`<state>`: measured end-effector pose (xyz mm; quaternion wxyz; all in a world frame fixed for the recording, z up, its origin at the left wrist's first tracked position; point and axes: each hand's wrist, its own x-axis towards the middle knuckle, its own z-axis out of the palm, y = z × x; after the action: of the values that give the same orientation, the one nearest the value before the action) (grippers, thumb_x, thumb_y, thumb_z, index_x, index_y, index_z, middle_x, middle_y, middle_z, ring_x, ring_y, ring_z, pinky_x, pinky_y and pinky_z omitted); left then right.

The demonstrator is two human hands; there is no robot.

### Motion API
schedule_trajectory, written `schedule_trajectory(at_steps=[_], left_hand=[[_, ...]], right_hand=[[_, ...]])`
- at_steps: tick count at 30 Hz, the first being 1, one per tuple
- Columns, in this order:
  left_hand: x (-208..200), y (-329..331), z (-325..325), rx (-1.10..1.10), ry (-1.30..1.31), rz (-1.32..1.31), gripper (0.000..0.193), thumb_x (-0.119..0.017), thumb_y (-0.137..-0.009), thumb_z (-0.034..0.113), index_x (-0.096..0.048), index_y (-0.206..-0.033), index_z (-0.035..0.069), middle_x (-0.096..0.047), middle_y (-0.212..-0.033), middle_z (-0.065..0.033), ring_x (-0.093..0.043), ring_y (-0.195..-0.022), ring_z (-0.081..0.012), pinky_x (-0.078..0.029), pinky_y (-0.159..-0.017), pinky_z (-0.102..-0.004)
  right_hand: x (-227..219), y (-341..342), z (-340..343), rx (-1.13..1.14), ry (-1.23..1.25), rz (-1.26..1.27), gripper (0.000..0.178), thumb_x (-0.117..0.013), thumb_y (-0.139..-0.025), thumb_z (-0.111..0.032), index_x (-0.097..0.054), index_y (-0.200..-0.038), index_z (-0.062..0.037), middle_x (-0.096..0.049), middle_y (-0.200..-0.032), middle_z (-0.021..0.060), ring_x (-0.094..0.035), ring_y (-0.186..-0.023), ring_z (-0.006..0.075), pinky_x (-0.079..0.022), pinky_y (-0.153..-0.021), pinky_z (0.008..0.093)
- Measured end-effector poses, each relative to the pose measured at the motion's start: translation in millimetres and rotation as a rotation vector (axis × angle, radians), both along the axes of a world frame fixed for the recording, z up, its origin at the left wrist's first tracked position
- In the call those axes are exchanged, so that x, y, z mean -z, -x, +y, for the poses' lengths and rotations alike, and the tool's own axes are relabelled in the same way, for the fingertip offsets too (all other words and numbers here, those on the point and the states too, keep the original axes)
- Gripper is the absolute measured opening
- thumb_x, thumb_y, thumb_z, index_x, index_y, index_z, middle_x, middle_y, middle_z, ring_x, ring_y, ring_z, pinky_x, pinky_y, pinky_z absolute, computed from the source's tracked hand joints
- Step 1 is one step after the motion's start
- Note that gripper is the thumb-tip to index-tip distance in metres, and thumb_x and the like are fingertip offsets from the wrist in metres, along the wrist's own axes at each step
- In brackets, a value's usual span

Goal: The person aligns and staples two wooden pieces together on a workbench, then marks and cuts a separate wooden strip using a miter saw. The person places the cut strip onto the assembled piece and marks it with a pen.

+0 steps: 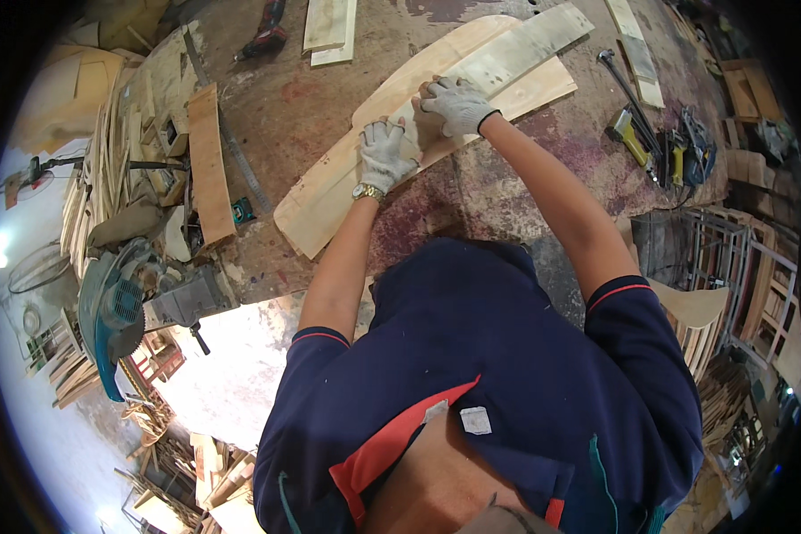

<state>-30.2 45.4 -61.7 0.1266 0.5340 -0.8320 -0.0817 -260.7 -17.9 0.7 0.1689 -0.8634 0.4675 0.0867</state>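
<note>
A straight pale wooden plank [543,49] lies slantwise across the table, on top of other boards. Under it are a board with a curved far edge [409,76] and a light board [534,89] along the near side. My left hand [385,153], in a grey-white knit glove with bare fingertips and a gold watch at the wrist, bends its fingers over the plank's lower left part. Farther right, my right hand [457,105], gloved alike, lies across the plank with fingers curled over its far edge. Shadow and the gloves hide the wood between the hands.
Boards [329,31] and a drill [262,36] lie at the far side. A brown board [209,165], a metal ruler [240,160] and a circular-bladed saw [116,307] are left. A hammer [627,84], a yellow-handled tool [630,138] and a narrow strip [636,53] lie right.
</note>
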Motion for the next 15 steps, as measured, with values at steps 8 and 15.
schedule_trajectory(at_steps=[8,15], left_hand=[[-2.3,-1.1,-10.7,0.036,0.012,0.053,0.096,-0.089,-0.063,0.054,-0.058,-0.141,0.008,-0.057,-0.136,-0.0228,-0.055,-0.123,-0.0374,-0.044,-0.102,-0.0468],[0.2,4.5,2.4,-0.072,0.059,0.032,0.098,-0.087,-0.066,0.055,-0.055,-0.145,0.008,-0.057,-0.136,-0.0211,-0.054,-0.120,-0.0371,-0.044,-0.103,-0.0486]], right_hand=[[-5.8,2.3,-8.1,-0.008,0.013,0.024,0.069,-0.083,-0.071,-0.022,-0.061,-0.137,-0.0189,-0.052,-0.143,0.0106,-0.041,-0.143,0.0332,-0.041,-0.110,0.0531],[-2.2,3.7,-4.9,-0.012,0.098,-0.004,0.070,-0.082,-0.071,-0.021,-0.061,-0.138,-0.0192,-0.052,-0.144,0.0103,-0.040,-0.144,0.0334,-0.041,-0.110,0.0525]])
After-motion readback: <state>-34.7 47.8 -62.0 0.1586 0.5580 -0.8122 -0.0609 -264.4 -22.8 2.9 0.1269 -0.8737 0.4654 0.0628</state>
